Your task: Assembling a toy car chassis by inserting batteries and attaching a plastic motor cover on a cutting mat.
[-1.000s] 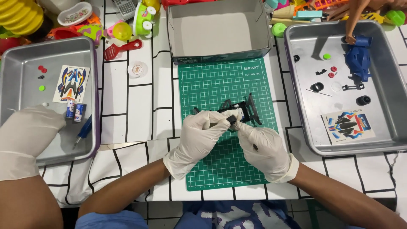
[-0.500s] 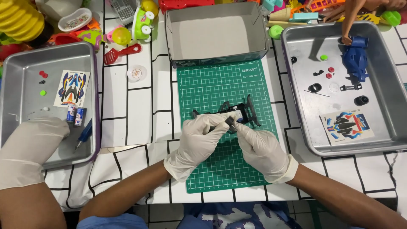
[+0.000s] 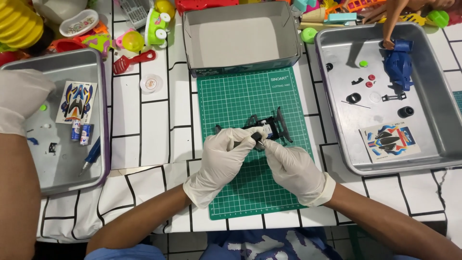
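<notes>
Both in white latex gloves. Left hand (image 3: 222, 156) closed around the near end of a small black plastic toy-car chassis (image 3: 267, 129), held just above the green gridded cutting mat (image 3: 245, 96). Right hand (image 3: 292, 167) pinching a small black part at the same chassis, fingertips almost touching the left ones. Behind the mat, an open grey cardboard box (image 3: 240, 41). At right, a metal tray (image 3: 433, 130) with a blue plastic car body (image 3: 398, 65) and a sticker sheet (image 3: 390, 139). At left, a second metal tray (image 3: 67, 173); over it another person's gloved hand (image 3: 21, 98).
</notes>
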